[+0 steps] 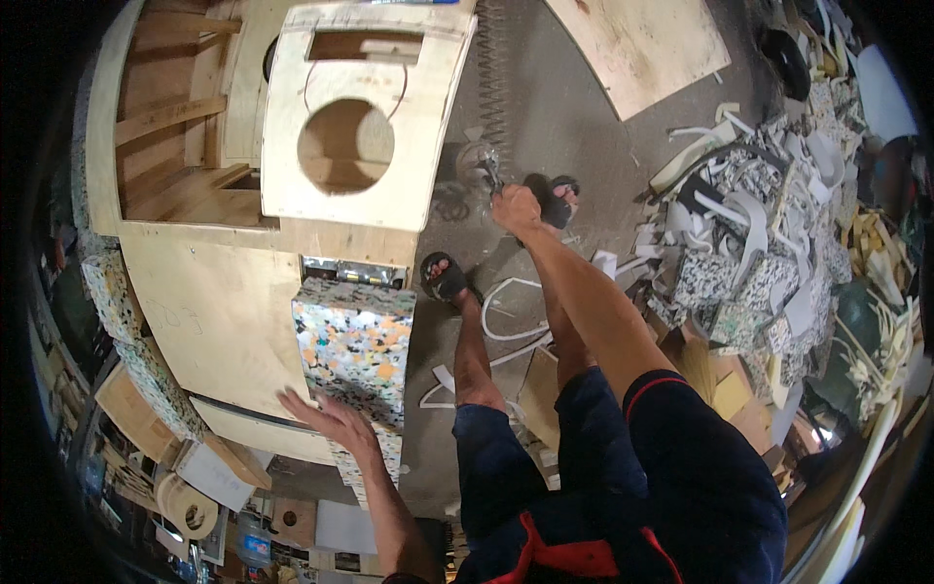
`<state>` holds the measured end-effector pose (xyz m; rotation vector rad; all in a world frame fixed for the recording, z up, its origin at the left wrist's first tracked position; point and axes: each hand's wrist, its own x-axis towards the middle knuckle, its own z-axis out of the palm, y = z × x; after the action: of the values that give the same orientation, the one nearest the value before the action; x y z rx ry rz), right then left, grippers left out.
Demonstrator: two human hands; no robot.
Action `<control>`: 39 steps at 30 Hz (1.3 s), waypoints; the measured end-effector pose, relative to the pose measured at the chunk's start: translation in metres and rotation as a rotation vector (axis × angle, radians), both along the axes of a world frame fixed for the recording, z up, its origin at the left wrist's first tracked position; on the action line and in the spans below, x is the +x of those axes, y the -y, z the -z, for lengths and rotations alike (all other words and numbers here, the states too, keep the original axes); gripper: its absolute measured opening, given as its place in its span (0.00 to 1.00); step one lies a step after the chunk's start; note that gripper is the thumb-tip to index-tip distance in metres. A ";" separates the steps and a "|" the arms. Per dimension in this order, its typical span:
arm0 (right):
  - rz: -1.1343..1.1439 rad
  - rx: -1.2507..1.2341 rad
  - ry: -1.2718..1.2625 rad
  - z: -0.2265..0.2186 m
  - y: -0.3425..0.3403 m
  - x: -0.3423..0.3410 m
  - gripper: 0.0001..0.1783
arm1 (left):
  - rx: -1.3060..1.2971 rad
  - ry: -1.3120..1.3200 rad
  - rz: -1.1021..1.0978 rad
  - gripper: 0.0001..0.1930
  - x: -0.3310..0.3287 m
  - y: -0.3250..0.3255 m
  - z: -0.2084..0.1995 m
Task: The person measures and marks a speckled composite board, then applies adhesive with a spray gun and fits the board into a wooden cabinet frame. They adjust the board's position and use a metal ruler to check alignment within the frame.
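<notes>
My right hand (518, 209) is closed around the handle of what looks like a metal spray gun (489, 173), held out over the floor. Its far end is hard to make out. A coiled hose (492, 83) stretches away beyond it. On the left, my left hand (336, 420) has its fingers spread and holds nothing. It is over the edge between a plywood panel (214, 311) and a long speckled foam block (352, 341); whether it touches either I cannot tell. The foam runs along the right side of a wooden frame, just below a board with a round hole (365, 204).
An open wooden compartment (170, 107) is at the far left. A loose plywood sheet (647, 49) lies at the far right. Foam offcuts (749, 224) are heaped on the right, and white strips (506, 336) curl on the floor near my sandalled feet (445, 275).
</notes>
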<state>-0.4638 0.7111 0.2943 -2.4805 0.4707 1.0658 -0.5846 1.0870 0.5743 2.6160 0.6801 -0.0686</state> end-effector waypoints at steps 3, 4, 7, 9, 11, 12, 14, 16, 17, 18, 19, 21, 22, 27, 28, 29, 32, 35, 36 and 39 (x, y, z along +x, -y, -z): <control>0.202 -0.038 0.152 -0.012 0.009 0.061 0.18 | -0.171 0.162 0.146 0.30 0.121 0.077 -0.013; 0.227 -0.024 0.167 -0.017 0.016 0.080 0.18 | -0.130 0.218 0.215 0.30 0.167 0.102 -0.011; 0.302 -0.035 0.198 -0.037 0.050 0.137 0.17 | -0.055 0.334 0.351 0.31 0.282 0.180 0.004; 0.297 -0.051 0.234 -0.057 0.076 0.172 0.17 | 0.104 0.334 0.349 0.33 0.339 0.223 0.023; 0.264 -0.068 0.266 -0.079 0.106 0.205 0.16 | 0.258 0.128 0.266 0.39 0.361 0.237 0.025; 0.256 -0.038 0.280 -0.090 0.122 0.219 0.15 | 0.278 0.110 0.270 0.39 0.362 0.241 0.023; 0.258 0.013 0.309 -0.109 0.160 0.250 0.15 | 0.275 0.049 0.254 0.39 0.364 0.244 0.022; 0.251 -0.127 0.365 -0.120 0.187 0.278 0.14 | 0.289 0.066 0.287 0.38 0.361 0.243 0.020; 0.249 -0.192 0.378 -0.124 0.198 0.292 0.13 | 0.315 0.053 0.304 0.37 0.361 0.244 0.019; 0.237 -0.188 0.424 -0.128 0.211 0.305 0.13 | 0.320 0.044 0.292 0.37 0.362 0.244 0.018; 0.222 -0.189 0.448 -0.132 0.224 0.320 0.13 | 0.337 0.037 0.298 0.37 0.364 0.245 0.018; 0.204 -0.221 0.484 -0.136 0.244 0.351 0.12 | 0.317 0.070 0.289 0.38 0.365 0.246 0.016; 0.202 -0.252 0.494 -0.137 0.252 0.369 0.12 | 0.301 0.055 0.279 0.39 0.366 0.246 0.016; 0.253 -0.195 0.370 -0.127 0.296 0.466 0.15 | 0.254 0.093 0.291 0.37 0.366 0.242 0.014; 0.229 -0.174 0.357 -0.121 0.303 0.483 0.17 | 0.248 0.084 0.273 0.36 0.366 0.242 0.014; 0.206 -0.145 0.337 -0.112 0.305 0.496 0.20 | 0.250 0.060 0.271 0.35 0.367 0.242 0.012; 0.220 -0.141 0.294 -0.085 0.315 0.551 0.20 | 0.292 0.071 0.271 0.33 0.371 0.247 0.010; 0.155 -0.120 0.263 -0.055 0.324 0.588 0.17 | 0.320 0.086 0.288 0.32 0.370 0.251 0.009; 0.091 -0.139 0.211 -0.045 0.325 0.602 0.14 | 0.311 0.070 0.252 0.32 0.368 0.252 0.009; -0.032 -0.187 0.167 -0.012 0.323 0.631 0.12 | 0.345 -0.014 0.156 0.27 0.357 0.258 0.004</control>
<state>0.1670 0.3882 0.3064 -2.7221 0.5006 0.8509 -0.2275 0.8289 0.5706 2.9999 0.5301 -0.0170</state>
